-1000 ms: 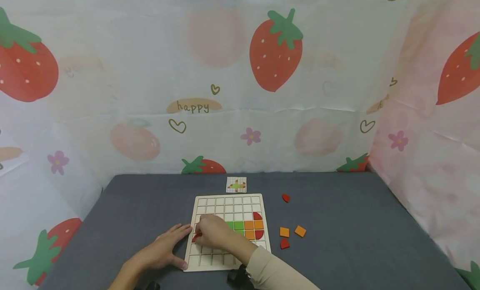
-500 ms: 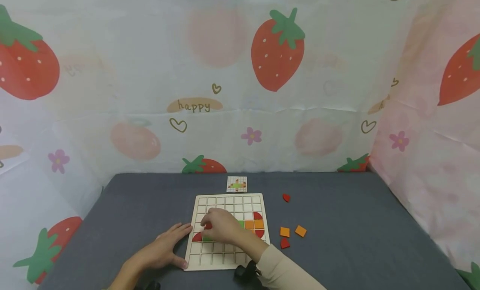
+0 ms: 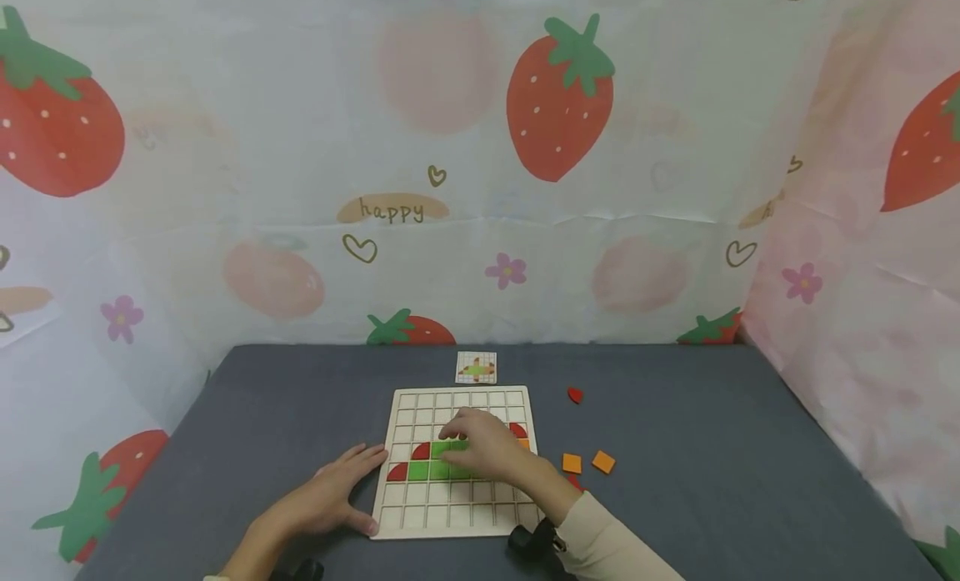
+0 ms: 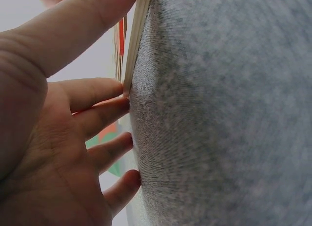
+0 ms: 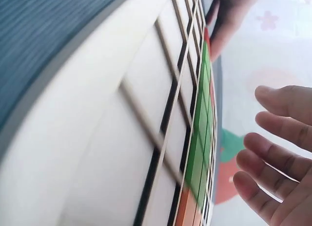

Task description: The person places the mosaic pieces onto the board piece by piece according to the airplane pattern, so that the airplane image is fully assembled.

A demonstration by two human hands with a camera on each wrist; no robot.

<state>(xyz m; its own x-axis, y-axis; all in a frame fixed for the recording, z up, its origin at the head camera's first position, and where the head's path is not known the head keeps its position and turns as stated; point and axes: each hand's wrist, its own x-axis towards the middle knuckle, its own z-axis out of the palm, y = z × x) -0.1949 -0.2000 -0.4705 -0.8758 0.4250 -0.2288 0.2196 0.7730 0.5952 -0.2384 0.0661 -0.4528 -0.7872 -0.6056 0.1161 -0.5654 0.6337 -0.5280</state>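
A pale square grid board (image 3: 420,518) lies on the dark table. On its left side sit two red rounded corner pieces (image 3: 397,472), beside a block of green square tiles (image 3: 418,470). My left hand (image 3: 333,493) rests at the board's left edge, thumb near the front corner and fingers spread along the side. Above the middle of the board, my right hand (image 3: 487,448) has its fingers apart with nothing between them, as the right wrist view of this hand (image 5: 282,162) confirms. It covers part of the green and orange tiles; one red piece (image 3: 517,430) shows behind it.
Right of the board lie two orange square tiles (image 3: 572,463), a red piece (image 3: 574,482) partly hidden by the right arm, and another red piece (image 3: 575,395) farther back. A small pattern card (image 3: 476,368) lies behind the board. A strawberry-print cloth (image 3: 480,264) encloses the table.
My right hand has moved right and up from the board's left side, uncovering the two red pieces and the green tiles there. The left hand stays at the edge.
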